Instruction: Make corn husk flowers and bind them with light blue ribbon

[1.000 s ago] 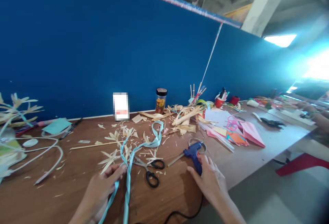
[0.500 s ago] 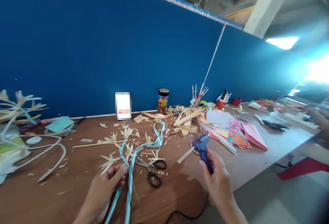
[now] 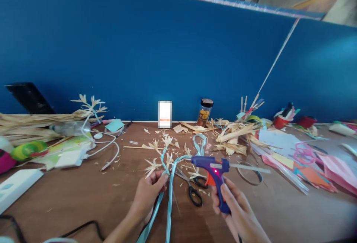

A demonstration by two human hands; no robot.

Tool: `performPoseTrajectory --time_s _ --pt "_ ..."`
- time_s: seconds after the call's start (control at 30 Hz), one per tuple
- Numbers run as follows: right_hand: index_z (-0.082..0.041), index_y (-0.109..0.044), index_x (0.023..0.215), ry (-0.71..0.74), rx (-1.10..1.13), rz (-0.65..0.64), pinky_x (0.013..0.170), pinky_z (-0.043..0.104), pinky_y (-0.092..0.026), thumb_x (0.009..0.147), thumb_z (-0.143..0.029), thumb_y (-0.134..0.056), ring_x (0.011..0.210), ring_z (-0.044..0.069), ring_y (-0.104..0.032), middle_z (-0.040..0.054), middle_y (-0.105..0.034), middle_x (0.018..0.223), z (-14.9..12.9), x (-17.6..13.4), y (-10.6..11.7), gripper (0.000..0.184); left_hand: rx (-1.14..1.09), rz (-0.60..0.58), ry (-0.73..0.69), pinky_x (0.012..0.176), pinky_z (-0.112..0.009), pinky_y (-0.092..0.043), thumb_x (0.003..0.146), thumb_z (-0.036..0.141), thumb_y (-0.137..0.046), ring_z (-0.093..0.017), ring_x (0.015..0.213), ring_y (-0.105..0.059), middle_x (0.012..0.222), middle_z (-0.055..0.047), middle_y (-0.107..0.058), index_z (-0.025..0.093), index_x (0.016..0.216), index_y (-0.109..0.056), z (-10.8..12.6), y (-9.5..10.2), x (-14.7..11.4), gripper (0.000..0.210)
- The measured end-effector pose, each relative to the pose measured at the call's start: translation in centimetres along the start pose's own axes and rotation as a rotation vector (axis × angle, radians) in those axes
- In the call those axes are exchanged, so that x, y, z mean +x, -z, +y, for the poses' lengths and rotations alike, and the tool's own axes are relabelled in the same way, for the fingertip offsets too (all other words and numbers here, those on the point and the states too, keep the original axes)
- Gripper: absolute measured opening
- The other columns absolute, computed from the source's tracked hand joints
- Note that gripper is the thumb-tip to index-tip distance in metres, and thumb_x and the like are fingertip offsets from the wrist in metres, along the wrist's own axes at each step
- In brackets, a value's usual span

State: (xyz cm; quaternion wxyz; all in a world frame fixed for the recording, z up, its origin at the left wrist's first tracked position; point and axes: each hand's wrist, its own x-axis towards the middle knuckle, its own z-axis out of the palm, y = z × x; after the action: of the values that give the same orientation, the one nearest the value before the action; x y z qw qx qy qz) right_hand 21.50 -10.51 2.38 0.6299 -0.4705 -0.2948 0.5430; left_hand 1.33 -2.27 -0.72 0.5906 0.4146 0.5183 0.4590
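Observation:
My left hand (image 3: 152, 191) pinches a stem wrapped in light blue ribbon (image 3: 169, 213), with pale dried-husk flowers (image 3: 166, 141) at its branching tips. In my right hand (image 3: 234, 206) is a blue hot glue gun (image 3: 209, 162) with an orange trigger, gripped by the handle. A small red light glows on its side, and a clear glue stick (image 3: 251, 167) sticks out of its back. The nozzle points left, close to the ribbon; whether it touches is unclear. Black-handled scissors (image 3: 195, 195) lie on the table below the gun, partly hidden by the stems.
A jar with a black lid (image 3: 205, 111) stands by the blue partition (image 3: 139, 49). Dried husks (image 3: 237, 133) and coloured paper (image 3: 309, 172) lie to the right. On the left are a white cable (image 3: 115, 150), a plastic bottle (image 3: 71, 128) and a white power strip (image 3: 19, 187).
The view has swung left. My right hand has brought the glue gun in toward the ribbon-wrapped stems and turned its nozzle to the left. My left hand keeps its pinch on the stem.

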Motion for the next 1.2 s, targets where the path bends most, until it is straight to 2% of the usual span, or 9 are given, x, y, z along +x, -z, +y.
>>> performPoseTrajectory --time_s 0.1,0.2,0.4,0.57,0.8,1.2 --pt "-0.020 -0.052 0.093 0.005 -0.125 -0.188 0.047 0.023 -0.043 0.077 -0.043 -0.056 0.056 0.012 -0.052 0.0023 -0.058 0.071 1.2 0.2 -0.4 0.028 0.009 0.023 -0.043 0.053 -0.022 -0.045 0.063 0.036 -0.065 -0.011 0.055 -0.050 0.059 0.001 -0.055 0.014 0.069 -0.063 -0.2 -0.1 -0.1 0.023" --pt "-0.018 -0.050 0.095 0.003 -0.222 -0.287 0.049 0.024 -0.043 0.082 -0.044 -0.048 0.056 0.011 -0.052 0.0019 -0.055 0.072 1.6 0.1 -0.9 0.029 0.029 0.023 -0.084 0.053 -0.024 -0.047 0.065 0.038 -0.063 -0.012 0.055 -0.051 0.058 0.001 -0.053 0.014 0.067 -0.061 -0.4 -0.2 -0.2 0.024" --pt "-0.017 -0.047 0.100 -0.018 -0.393 -0.261 0.046 0.021 -0.038 0.082 -0.047 -0.046 0.053 0.009 -0.047 0.0003 -0.052 0.069 1.8 0.0 -1.6 0.036 0.110 0.006 -0.168 0.053 -0.024 -0.046 0.071 0.038 -0.057 -0.013 0.056 -0.052 0.058 0.001 -0.053 0.015 0.066 -0.060 -0.6 0.0 -0.1 0.024" --pt "-0.016 -0.047 0.099 0.001 -0.435 -0.258 0.047 0.021 -0.038 0.083 -0.048 -0.044 0.054 0.010 -0.047 0.0002 -0.051 0.068 1.9 0.0 -1.5 0.036 0.143 0.011 -0.199 0.055 -0.024 -0.046 0.071 0.035 -0.057 -0.014 0.057 -0.053 0.059 0.001 -0.056 0.015 0.065 -0.060 -0.2 -0.1 0.1 0.021" --pt "-0.016 -0.047 0.101 0.008 -0.473 -0.274 0.048 0.021 -0.040 0.082 -0.049 -0.044 0.055 0.011 -0.048 0.0003 -0.051 0.068 2.0 0.2 -2.0 0.038 0.171 0.033 -0.189 0.052 -0.023 -0.044 0.068 0.034 -0.059 -0.014 0.052 -0.052 0.053 0.001 -0.057 0.015 0.063 -0.063 0.4 -0.2 -0.2 0.020" --pt "-0.016 -0.050 0.100 0.030 -0.593 -0.276 0.051 0.023 -0.042 0.083 -0.048 -0.043 0.056 0.012 -0.049 0.0014 -0.053 0.069 1.7 0.4 -1.7 0.037 0.110 0.022 -0.164 0.055 -0.024 -0.045 0.067 0.037 -0.060 -0.014 0.055 -0.053 0.058 0.000 -0.058 0.015 0.066 -0.063 -0.8 0.0 0.4 0.022"
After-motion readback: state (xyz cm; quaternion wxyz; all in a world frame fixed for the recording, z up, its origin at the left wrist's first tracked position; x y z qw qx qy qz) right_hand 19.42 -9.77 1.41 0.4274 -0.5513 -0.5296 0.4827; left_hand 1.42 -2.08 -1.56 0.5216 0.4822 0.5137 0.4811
